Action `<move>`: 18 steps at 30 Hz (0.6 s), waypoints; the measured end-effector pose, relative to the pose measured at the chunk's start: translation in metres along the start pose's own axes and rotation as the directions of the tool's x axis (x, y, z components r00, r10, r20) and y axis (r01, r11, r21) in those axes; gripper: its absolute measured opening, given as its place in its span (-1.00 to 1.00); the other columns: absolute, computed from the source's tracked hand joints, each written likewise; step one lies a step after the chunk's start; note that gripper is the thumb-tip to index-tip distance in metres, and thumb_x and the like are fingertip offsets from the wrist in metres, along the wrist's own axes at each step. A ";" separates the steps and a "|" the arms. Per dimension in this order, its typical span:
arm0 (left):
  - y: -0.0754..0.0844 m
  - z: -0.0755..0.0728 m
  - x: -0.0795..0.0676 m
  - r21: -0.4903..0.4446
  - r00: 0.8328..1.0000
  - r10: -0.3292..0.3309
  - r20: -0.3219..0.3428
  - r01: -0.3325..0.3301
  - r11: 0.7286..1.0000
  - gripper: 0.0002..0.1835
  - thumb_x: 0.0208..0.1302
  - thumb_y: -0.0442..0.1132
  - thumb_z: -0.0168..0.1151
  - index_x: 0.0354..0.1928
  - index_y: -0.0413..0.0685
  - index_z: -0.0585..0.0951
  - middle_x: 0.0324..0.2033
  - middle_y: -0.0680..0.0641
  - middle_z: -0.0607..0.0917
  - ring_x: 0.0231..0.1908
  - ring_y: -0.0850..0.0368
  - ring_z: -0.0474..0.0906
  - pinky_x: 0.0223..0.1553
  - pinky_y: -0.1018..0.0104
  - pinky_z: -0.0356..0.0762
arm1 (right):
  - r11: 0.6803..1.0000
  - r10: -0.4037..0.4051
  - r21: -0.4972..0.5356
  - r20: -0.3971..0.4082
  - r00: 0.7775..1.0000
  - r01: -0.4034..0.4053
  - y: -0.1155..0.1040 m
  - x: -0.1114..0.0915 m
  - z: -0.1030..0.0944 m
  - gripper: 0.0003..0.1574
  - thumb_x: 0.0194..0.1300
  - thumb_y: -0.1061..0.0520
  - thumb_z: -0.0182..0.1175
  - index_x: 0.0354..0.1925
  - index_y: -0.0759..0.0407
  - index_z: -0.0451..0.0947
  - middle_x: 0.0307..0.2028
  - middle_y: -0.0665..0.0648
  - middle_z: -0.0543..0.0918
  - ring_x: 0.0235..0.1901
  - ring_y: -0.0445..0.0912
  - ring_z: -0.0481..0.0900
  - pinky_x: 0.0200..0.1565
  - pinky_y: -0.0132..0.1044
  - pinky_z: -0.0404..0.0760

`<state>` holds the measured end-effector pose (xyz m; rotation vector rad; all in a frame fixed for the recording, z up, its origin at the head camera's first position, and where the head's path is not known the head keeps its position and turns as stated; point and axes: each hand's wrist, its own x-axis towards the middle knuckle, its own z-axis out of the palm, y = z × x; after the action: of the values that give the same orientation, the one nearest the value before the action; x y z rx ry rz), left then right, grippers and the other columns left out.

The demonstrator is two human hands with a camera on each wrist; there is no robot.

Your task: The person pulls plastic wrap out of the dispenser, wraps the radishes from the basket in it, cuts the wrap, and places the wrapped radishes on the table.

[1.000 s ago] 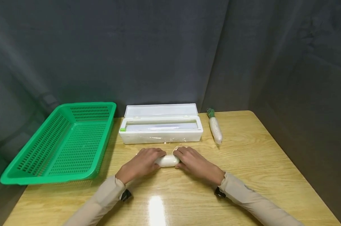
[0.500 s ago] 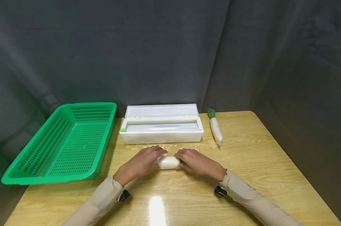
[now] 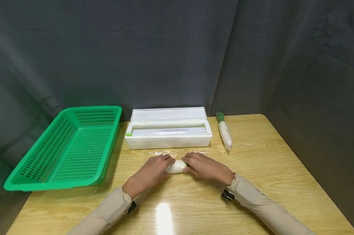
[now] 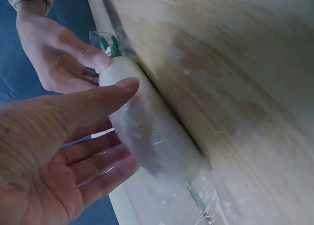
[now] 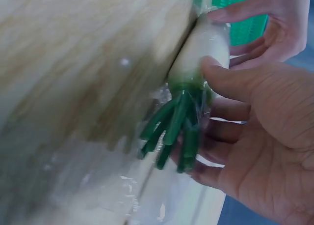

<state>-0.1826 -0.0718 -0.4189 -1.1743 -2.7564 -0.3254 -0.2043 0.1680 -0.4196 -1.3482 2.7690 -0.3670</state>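
Observation:
A white radish (image 3: 177, 167) lies crosswise on the table in front of the person, with clear plastic film around it. Its green cut stalks (image 5: 179, 126) point to the right side, as the right wrist view shows. My left hand (image 3: 153, 171) holds the left part, thumb on top and fingers along the far side. Near the stalks, my right hand (image 3: 207, 166) grips the other end between thumb and fingers. Loose cling film (image 4: 211, 200) spreads on the table beyond the radish. In the head view both ends of the radish are hidden by the hands.
Behind the hands stands a white cling film dispenser (image 3: 169, 142), its lid raised and a roll inside. A second wrapped radish (image 3: 225, 134) lies to its right. A green plastic basket (image 3: 106, 156) takes up the table's left side; a dark curtain hangs behind.
The radish went slightly toward the person, then back away. Its green end now shows by the right hand. Film edges show on the table before the dispenser. The left hand has shifted slightly right.

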 end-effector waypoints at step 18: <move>-0.005 0.014 0.011 0.136 0.998 -0.025 -0.053 0.032 0.990 -0.53 0.08 -0.52 0.50 0.09 -0.22 0.70 -0.02 -0.11 0.71 -0.01 -0.06 0.62 0.03 0.10 0.61 | 0.993 0.116 -0.008 -0.104 0.988 -0.118 0.001 -0.013 0.003 -0.50 0.35 0.13 0.44 0.15 0.32 0.57 0.04 0.27 0.64 -0.03 0.09 0.66 0.02 0.00 0.69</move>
<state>-0.1947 -0.0642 -0.4306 -1.0792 -2.7052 -0.1641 -0.1968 0.1786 -0.4233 -1.1948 2.9228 -0.4235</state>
